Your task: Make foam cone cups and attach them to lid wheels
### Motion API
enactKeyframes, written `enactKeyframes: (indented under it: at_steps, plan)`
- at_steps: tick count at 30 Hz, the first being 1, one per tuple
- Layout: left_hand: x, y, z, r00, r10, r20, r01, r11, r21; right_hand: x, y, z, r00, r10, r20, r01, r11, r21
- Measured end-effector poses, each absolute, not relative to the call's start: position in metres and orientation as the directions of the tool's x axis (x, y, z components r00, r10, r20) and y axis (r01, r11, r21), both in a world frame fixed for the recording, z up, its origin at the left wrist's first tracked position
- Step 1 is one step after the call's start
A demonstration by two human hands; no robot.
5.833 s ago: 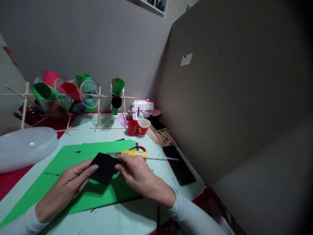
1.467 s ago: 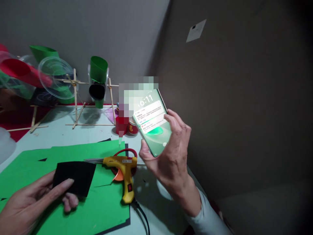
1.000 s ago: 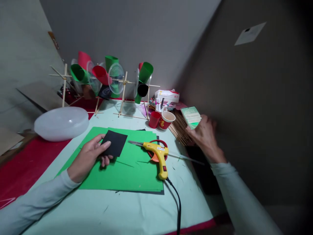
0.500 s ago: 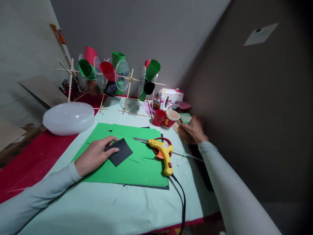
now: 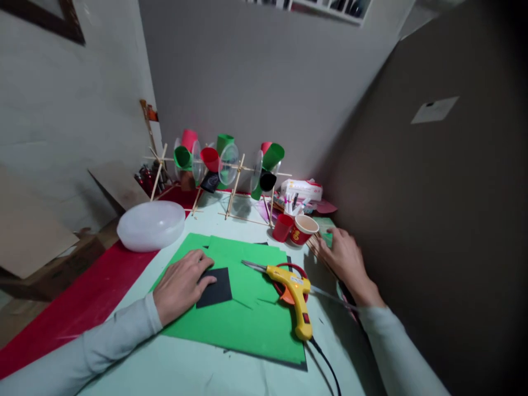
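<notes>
Black card (image 5: 218, 289) lies on green sheet (image 5: 256, 330), left hand (image 5: 183, 286) over its edge, thumb and fingers parted, pinch unclear. Right hand (image 5: 345, 261) at phone (image 5: 325, 226) near sticks (image 5: 318, 251), fingers half spread, grip unclear. Step: seemingly setting phone down; next move likely calls for freeing right fingers.

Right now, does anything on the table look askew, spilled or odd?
The yellow plastic glue gun lies across the red-handled scissors, one tool piled on another; thin dark slivers litter the flat green sheets, looking untidy. No spill or damage shows.
</notes>
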State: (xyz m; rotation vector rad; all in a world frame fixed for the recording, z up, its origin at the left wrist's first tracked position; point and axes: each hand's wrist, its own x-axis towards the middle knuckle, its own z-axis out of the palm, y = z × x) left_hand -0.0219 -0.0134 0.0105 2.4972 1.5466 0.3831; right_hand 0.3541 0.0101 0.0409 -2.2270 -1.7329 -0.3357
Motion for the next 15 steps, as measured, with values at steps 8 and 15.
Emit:
enactKeyframes:
  at_steps: [8,15]
  plan:
    - [-0.033,0.023,0.005,0.483,0.833,0.272,0.812,-0.542,0.218,0.308,-0.048,0.040,0.127,0.859,0.496,0.979,-0.029,-0.200]
    - [-0.037,0.063,-0.010,0.553,0.792,0.260,0.749,-0.609,0.261,0.294,-0.073,0.043,0.028,0.992,0.119,0.967,0.003,-0.254]
